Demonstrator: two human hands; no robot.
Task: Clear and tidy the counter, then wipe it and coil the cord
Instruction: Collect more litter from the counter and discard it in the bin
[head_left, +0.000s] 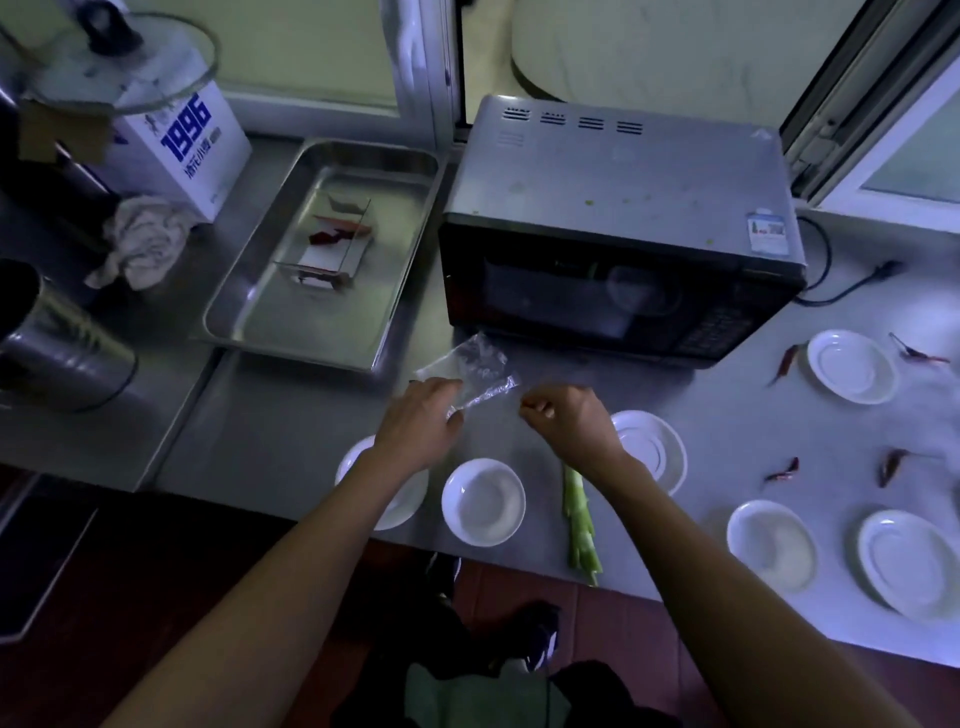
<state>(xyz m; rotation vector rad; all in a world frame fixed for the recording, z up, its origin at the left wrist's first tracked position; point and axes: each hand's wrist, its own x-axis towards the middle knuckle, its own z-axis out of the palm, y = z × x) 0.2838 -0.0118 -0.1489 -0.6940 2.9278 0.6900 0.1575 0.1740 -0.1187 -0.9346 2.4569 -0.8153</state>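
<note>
head view: your left hand (423, 415) pinches the clear plastic wrap (475, 371) just in front of the microwave (618, 228); your right hand (563, 413) is loosely curled, holding nothing visible. gather the wrap into one hand, keeping clear of the saucers (483, 501). the cord (852, 283) lies uncoiled at the right.

1 head-worn camera looks steeply down, close over the counter (291, 415), facing the microwave (623, 234).

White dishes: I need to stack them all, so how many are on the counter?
6. One under the left forearm, one beside it, one behind the right wrist, one near the microwave, two at the right front edge.
</note>
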